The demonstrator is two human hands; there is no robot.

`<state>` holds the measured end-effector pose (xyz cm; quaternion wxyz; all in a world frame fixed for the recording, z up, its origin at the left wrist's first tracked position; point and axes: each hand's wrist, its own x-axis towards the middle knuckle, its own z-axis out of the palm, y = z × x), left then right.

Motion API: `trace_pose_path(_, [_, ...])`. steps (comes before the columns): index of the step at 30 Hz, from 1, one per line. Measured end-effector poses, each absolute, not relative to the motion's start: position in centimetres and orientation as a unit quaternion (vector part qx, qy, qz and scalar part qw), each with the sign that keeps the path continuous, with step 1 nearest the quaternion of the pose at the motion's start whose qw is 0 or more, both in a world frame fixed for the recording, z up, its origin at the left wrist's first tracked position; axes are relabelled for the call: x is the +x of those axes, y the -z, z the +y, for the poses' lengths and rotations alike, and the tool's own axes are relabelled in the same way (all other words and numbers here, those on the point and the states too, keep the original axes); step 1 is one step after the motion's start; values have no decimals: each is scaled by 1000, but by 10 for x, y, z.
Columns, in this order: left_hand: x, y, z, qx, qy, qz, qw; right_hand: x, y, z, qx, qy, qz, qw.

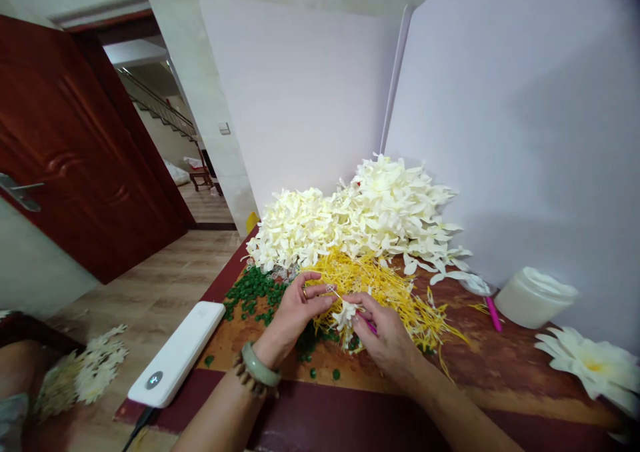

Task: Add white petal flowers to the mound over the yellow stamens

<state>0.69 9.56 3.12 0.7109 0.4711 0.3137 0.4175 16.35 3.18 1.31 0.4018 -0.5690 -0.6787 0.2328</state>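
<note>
White petal heap (345, 219), on a red-bordered table (345, 419). Yellow strands (370, 292), fronting heap; power bank (175, 352), left of heap. Left hand (293, 315), narrow pinch on a fine wire (336, 294). Right hand (385, 339), narrow fingertip pinch, steady and close, on a small white petal cluster (345, 315), ragged, pointed, just beside wire. Pink-handled tool (371, 326), at right hand's fingers.

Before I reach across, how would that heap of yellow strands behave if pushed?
The yellow strands look thin and light, so they'd probably shift easily. Their loose curling ends suggest floppiness, and being tangled, they may drag as a clump.
</note>
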Motion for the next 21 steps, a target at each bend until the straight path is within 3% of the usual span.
trace_pose_path(6, [14,-38,81,370,-429,289,772,163,-16,29,-547,-230,-680,431])
trace_pose_path(16, [29,-33,74,341,-432,272,789,160,-19,27,-579,-128,-707,385])
trace_pose_path(21, [30,-30,72,325,-425,286,795,158,-17,28,-594,-135,-700,373])
